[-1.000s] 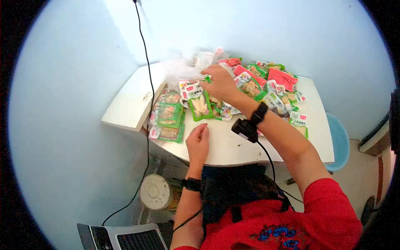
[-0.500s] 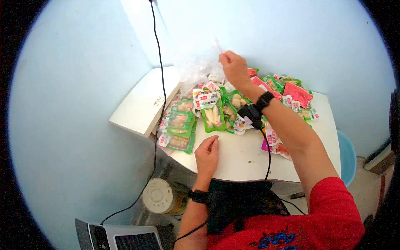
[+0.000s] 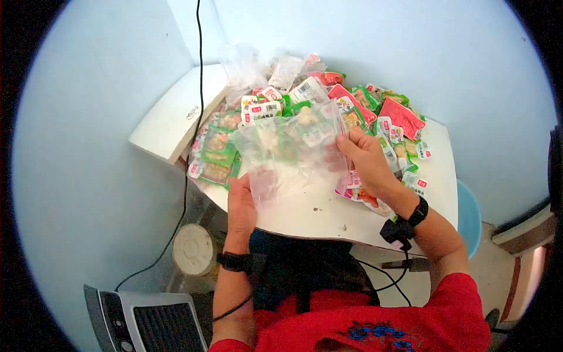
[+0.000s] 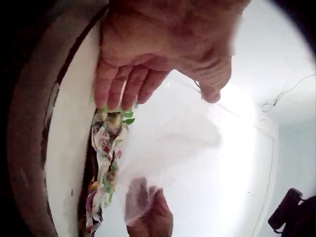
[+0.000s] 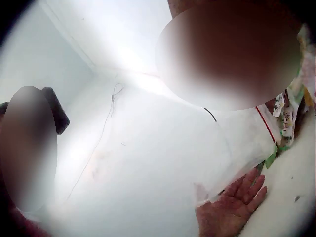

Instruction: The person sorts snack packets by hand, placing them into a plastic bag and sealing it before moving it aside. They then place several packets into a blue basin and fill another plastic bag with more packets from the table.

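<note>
A clear plastic bag [image 3: 293, 161] spreads across the front of the table in the head view, with food packs showing through it. My right hand [image 3: 374, 167] pinches its right edge between thumb and fingers. At the bag's lower left edge is my left hand [image 3: 241, 205], fingers extended. The left wrist view has the left hand [image 4: 163, 44] with straight fingers and the thumb apart, the bag hanging beyond. In the right wrist view the left palm [image 5: 229, 210] faces up beside the bag, and a red line [image 5: 265, 124] runs along the bag's edge.
Vacuum-sealed food packs [image 3: 399, 120] lie heaped over the back of the white table [image 3: 293, 214]. More clear bags [image 3: 243, 67] sit at the back left by a white board [image 3: 176, 111]. A black cable [image 3: 199, 76] hangs on the left. A blue basin [image 3: 469, 217] stands at right.
My right hand has come from the bags at the back toward the front, bringing one clear bag along. My left hand has shifted left to the bag's edge, its fingers straightened.
</note>
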Motion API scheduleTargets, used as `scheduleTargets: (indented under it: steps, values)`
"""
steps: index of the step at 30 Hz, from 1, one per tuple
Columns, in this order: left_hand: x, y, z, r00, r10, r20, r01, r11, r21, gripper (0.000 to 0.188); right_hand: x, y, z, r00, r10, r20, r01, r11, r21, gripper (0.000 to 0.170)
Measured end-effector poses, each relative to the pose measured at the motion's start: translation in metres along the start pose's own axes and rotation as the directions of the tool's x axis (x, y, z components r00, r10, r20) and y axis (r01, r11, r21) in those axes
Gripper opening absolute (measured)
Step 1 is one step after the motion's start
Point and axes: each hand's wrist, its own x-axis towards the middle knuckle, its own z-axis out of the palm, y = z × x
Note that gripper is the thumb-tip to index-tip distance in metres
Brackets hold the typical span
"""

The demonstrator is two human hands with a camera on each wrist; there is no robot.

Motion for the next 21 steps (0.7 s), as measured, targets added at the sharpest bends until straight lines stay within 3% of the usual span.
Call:
scheduleTargets:
  steps: [1,4,7,9,10,15,18,19,21]
  values:
    - [-0.003,0.003,0.005,1.000,-0.022,0.015,0.022,0.998,0.063,0.086,-0.002,0.005,-0.002,0.999,0.042,-0.012,-0.041,0.998,0.047,0.027]
    - [-0.013,0.012,0.034,0.994,-0.032,-0.104,0.063,0.950,0.307,0.064,-0.008,0.014,-0.001,0.989,0.145,-0.007,-0.143,0.982,0.127,0.025]
    - [-0.013,0.011,0.046,0.967,0.127,-0.221,0.001,0.864,0.504,0.038,-0.006,0.021,-0.007,0.985,0.167,0.046,-0.169,0.984,0.056,0.026]
    - [-0.012,0.013,0.044,0.947,0.113,-0.301,0.018,0.916,0.401,0.028,-0.006,0.021,-0.010,0.980,0.188,0.063,-0.188,0.982,-0.008,0.026]
    - [-0.012,0.015,0.042,0.936,0.104,-0.337,0.021,0.937,0.348,0.024,-0.006,0.020,-0.011,0.980,0.194,0.051,-0.196,0.979,0.051,0.024]
    - [-0.023,0.029,0.023,0.921,0.117,-0.371,0.068,0.890,0.450,0.025,-0.005,0.013,-0.014,0.966,0.255,0.036,-0.255,0.925,0.281,0.021]
    - [-0.028,0.034,0.014,0.947,0.104,-0.303,0.068,0.859,0.507,0.025,-0.009,0.009,-0.014,0.915,0.390,0.105,-0.404,0.883,0.241,0.019]
    - [-0.027,0.037,0.014,0.956,0.102,-0.277,0.061,0.849,0.525,0.024,-0.007,0.013,-0.015,0.920,0.373,0.121,-0.390,0.901,0.188,0.019]
    - [-0.026,0.046,0.023,0.933,-0.004,-0.360,0.150,0.914,0.378,0.025,-0.003,0.023,-0.020,0.929,0.337,0.154,-0.352,0.933,0.080,0.019]
